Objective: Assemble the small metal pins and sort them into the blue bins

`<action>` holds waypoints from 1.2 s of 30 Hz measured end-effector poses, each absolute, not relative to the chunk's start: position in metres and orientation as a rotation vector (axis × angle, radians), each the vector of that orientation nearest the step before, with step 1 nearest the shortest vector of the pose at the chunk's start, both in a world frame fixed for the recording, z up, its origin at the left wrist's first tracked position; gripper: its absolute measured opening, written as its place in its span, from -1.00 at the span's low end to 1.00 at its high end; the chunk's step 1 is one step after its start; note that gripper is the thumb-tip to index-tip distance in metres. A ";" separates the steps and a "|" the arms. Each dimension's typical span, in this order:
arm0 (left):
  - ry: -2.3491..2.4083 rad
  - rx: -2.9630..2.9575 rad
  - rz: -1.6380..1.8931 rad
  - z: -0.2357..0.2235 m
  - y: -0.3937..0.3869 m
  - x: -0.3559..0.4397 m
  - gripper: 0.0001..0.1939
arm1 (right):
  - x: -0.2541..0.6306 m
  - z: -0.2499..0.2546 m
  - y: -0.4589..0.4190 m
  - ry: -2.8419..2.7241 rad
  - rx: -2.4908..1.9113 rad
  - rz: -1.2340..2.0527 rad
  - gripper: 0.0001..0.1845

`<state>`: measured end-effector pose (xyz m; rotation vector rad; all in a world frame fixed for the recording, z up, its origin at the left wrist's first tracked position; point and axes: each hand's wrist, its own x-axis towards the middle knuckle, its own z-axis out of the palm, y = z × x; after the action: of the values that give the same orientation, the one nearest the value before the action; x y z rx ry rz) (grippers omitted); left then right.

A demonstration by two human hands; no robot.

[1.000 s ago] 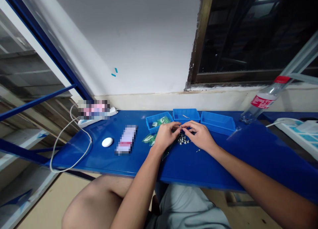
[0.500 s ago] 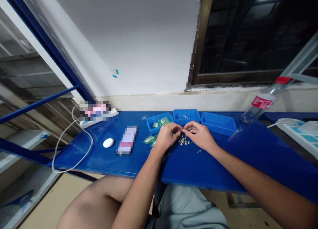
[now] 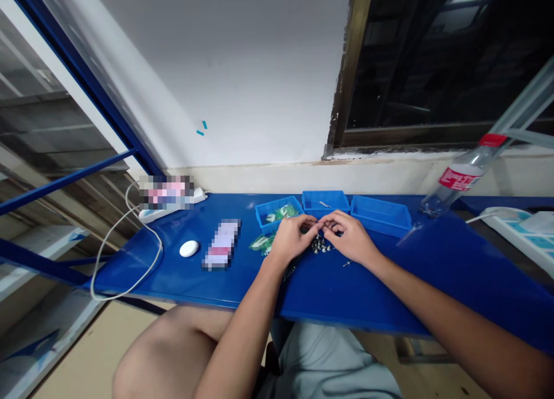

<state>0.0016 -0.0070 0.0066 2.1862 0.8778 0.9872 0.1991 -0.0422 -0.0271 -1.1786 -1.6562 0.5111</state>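
My left hand [image 3: 295, 235] and my right hand [image 3: 347, 232] meet fingertip to fingertip over the blue table. Both are closed in a pinch; whatever lies between the fingertips is too small or hidden to name. Just beneath them sits a pile of small shiny metal pieces [image 3: 319, 248], partly covered by the hands. A thin metal piece [image 3: 347, 264] lies apart, below my right hand. Beside my left hand are green-and-white packets [image 3: 261, 244]. More such packets [image 3: 281, 213] fill a blue tray [image 3: 262, 224] behind it.
A middle blue tray [image 3: 333, 194] holds thin metal pieces, with another blue tray [image 3: 381, 214] to its right. A plastic bottle [image 3: 459, 178] leans at the right. Leftward on the table [image 3: 173, 278] lie a blurred-out flat object [image 3: 223, 243], a white oval object [image 3: 189, 249] and a white cable [image 3: 160, 246].
My right hand's fingers have curled in a little more and shifted slightly left over the metal pieces. My left hand stays almost where it was.
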 end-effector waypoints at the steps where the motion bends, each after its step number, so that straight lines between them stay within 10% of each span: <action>1: 0.880 2.197 0.971 0.008 -0.008 0.001 -0.76 | 0.200 -0.026 -0.043 -1.652 -1.184 0.505 -0.86; 36: 0.643 2.035 1.047 -0.005 0.001 0.000 -0.77 | 0.201 -0.015 -0.048 -1.762 -1.166 0.312 -0.84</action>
<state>0.0000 0.0010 -0.0048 2.0354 0.6432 1.0465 0.2010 -0.0477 -0.0153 -1.1662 -1.7619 0.3124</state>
